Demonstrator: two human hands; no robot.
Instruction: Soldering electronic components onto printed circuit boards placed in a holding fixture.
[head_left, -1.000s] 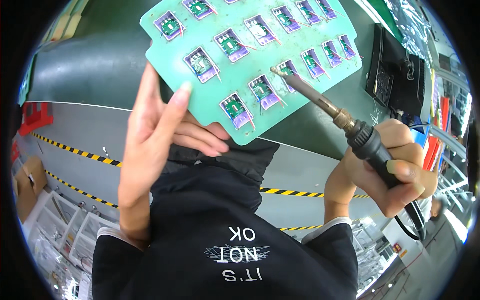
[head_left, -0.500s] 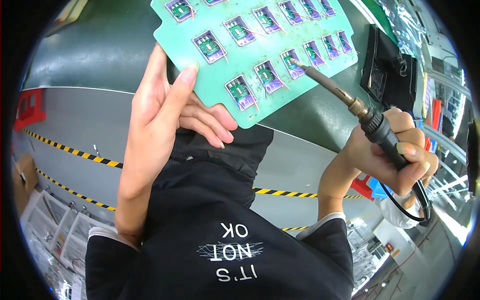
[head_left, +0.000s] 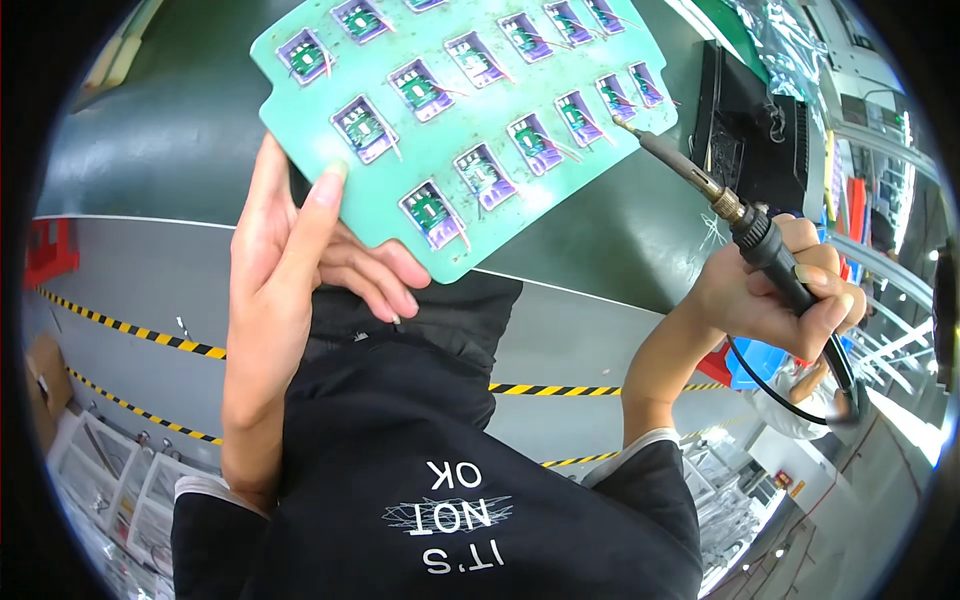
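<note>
My left hand [head_left: 290, 240] grips the lower left edge of a light green tray [head_left: 390, 180], thumb on top and fingers beneath. Rows of rectangular pockets in the tray hold small green circuit boards [head_left: 428, 208] in purple housings, with thin red and pale wires sticking out. The tray is tilted over the dark table. A soldering iron [head_left: 765, 250] is wrapped in the fingers of my right hand [head_left: 785, 290]. Its tip points left and up, over the tray's right part near a pocket in the lower row; whether it touches anything cannot be made out.
The dark green table [head_left: 600, 240] ends in a pale front edge just before my body. At its right stands a black box-shaped unit [head_left: 755, 130], with clear plastic bags [head_left: 780, 45] behind. The iron's black cable [head_left: 760, 375] loops below my right hand. Red bins [head_left: 50, 250] stand at far left.
The tray and my left hand have shifted left and slightly down in view. The iron's tip has gone from a lower-row pocket to one farther right along that row.
</note>
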